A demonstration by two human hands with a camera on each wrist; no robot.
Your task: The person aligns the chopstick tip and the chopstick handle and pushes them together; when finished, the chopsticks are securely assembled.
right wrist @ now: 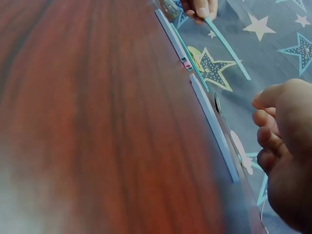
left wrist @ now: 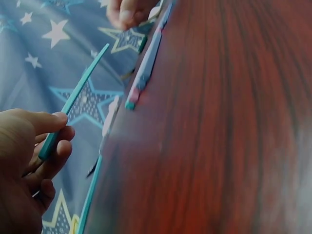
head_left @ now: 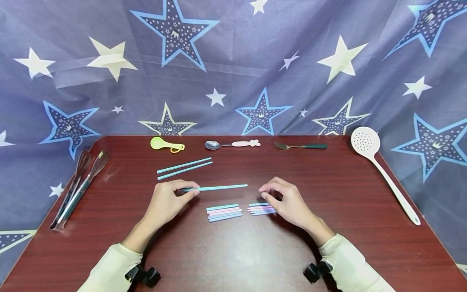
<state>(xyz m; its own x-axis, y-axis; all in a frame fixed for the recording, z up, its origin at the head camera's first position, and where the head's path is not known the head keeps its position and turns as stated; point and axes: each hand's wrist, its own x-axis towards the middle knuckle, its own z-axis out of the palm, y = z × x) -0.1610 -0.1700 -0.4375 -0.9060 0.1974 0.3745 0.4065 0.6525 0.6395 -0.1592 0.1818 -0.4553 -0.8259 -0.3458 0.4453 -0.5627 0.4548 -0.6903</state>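
Note:
A thin teal stick (head_left: 222,187) is pinched near one end between the thumb and fingers of my left hand (head_left: 171,200). In the left wrist view the teal stick (left wrist: 87,80) slants up from the fingertips. My right hand (head_left: 290,202), loosely bent, holds nothing beside the stick's free end. It overlaps the right-hand row of short teal, pink and blue sticks (head_left: 260,209) in the head view, hiding their right ends. A similar row of short sticks (head_left: 224,212) lies just to its left. Two more teal sticks (head_left: 184,165) lie side by side behind my left hand.
Along the back edge lie a yellow measuring spoon (head_left: 158,143), a spoon with a white handle (head_left: 233,144) and a green-handled fork (head_left: 300,146). A white skimmer (head_left: 386,174) lies at the right edge. At the left edge are dark utensils in clear wrapping (head_left: 78,188).

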